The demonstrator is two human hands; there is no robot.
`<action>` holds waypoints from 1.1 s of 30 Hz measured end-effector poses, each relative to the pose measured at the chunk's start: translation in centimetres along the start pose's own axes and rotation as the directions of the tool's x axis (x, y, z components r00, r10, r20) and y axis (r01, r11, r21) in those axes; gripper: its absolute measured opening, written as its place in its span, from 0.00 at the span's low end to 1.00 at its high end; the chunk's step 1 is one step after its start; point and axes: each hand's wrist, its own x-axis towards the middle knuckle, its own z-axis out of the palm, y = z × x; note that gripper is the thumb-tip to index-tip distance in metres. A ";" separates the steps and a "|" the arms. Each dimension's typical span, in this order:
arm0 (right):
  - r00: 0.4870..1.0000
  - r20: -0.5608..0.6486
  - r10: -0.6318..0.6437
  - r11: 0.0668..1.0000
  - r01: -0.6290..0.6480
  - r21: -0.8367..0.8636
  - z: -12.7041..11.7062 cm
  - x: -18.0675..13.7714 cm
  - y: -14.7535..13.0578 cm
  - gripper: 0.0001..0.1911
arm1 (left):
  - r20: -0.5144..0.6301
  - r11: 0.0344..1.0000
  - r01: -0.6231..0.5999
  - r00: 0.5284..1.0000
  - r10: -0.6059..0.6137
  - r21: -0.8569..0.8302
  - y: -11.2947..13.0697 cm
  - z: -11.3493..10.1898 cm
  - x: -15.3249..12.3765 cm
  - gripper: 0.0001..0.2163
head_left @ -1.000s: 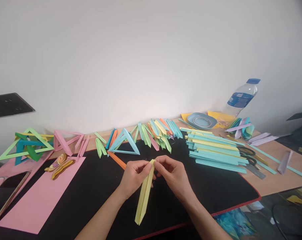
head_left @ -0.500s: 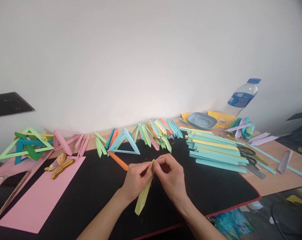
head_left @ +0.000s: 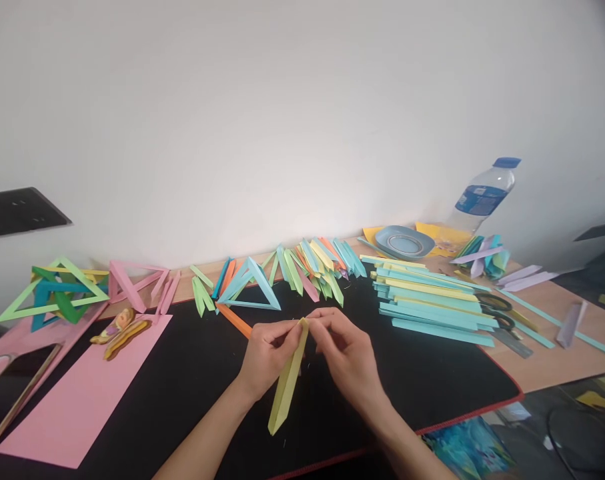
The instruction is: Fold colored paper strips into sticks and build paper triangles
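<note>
Folded yellow strip (head_left: 285,393) held by its upper end over the black mat (head_left: 417,373)

Both hands are together above the middle of the mat. The left hand (head_left: 268,353) is closed to a pinch, with the thumb and curled fingers gripping the strip near its top. The right hand (head_left: 345,348) is bent in from the other side, its thumb and forefinger brought to that same tip; whether they grip the paper or merely touch it cannot be told. The strip slants down toward the near edge of the mat, its pointed lower end free, with a crease along its length.

On the left part of the mat lies a pink sheet (head_left: 77,400), with a small figurine (head_left: 119,327) on its far end. Along the far edge of the mat stand a light blue triangular frame (head_left: 265,288), some light green folded pieces (head_left: 202,297) and a crowded row of multicoloured folded pieces (head_left: 309,263). An orange strip (head_left: 235,320) lies just inside that edge.

A stack of blue and yellow strips (head_left: 427,303) covers the far right part of the mat. Black-handled scissors (head_left: 495,302) lie at its right end. Past the mat's far right side are a blue-grey dish (head_left: 425,245) and a clear bottle (head_left: 485,198) with a blue cap.
</note>
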 end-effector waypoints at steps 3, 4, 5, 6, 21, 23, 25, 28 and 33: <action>0.951 0.169 0.257 0.907 -0.298 0.299 -1.0 0.5 -0.3 0.14 | 0.067 0.997 0.056 0.996 -0.052 -0.061 0.3 -0.2 -0.2 0.15; 0.928 0.212 0.306 0.856 -0.366 0.366 -1.2 0.6 -0.2 0.13 | 0.086 0.997 0.051 0.995 -0.047 -0.050 0.4 -0.2 -0.2 0.15; 0.906 0.250 0.342 0.805 -0.420 0.418 -1.3 0.7 0.0 0.13 | 0.103 0.999 0.042 0.994 -0.038 -0.031 0.5 -0.2 -0.2 0.16; 0.884 0.287 0.370 0.759 -0.465 0.456 -1.4 0.7 0.1 0.12 | 0.117 1.000 0.030 0.993 -0.028 -0.010 0.5 -0.2 -0.2 0.16; 0.794 0.504 0.340 0.547 -0.603 0.580 -1.2 0.8 1.3 0.14 | 0.248 0.994 0.084 0.967 -0.065 -0.066 0.5 0.2 -0.3 0.17; 0.788 0.515 0.339 0.568 -0.607 0.556 -1.0 0.7 1.2 0.16 | 0.261 0.993 0.097 0.962 -0.078 -0.061 0.5 0.2 -0.3 0.18; 0.805 0.493 0.329 0.628 -0.576 0.523 -0.9 0.6 0.9 0.17 | 0.264 0.994 0.095 0.961 -0.078 -0.051 0.4 0.2 -0.2 0.18; 0.887 0.339 0.312 0.775 -0.444 0.450 -0.7 0.5 0.4 0.18 | 0.257 0.996 0.082 0.964 -0.074 -0.021 0.1 0.2 -0.1 0.17; 0.952 0.059 0.302 0.913 -0.306 0.269 -0.3 0.0 0.0 0.19 | 0.267 0.994 0.105 0.959 -0.097 -0.016 -0.3 0.2 -0.2 0.18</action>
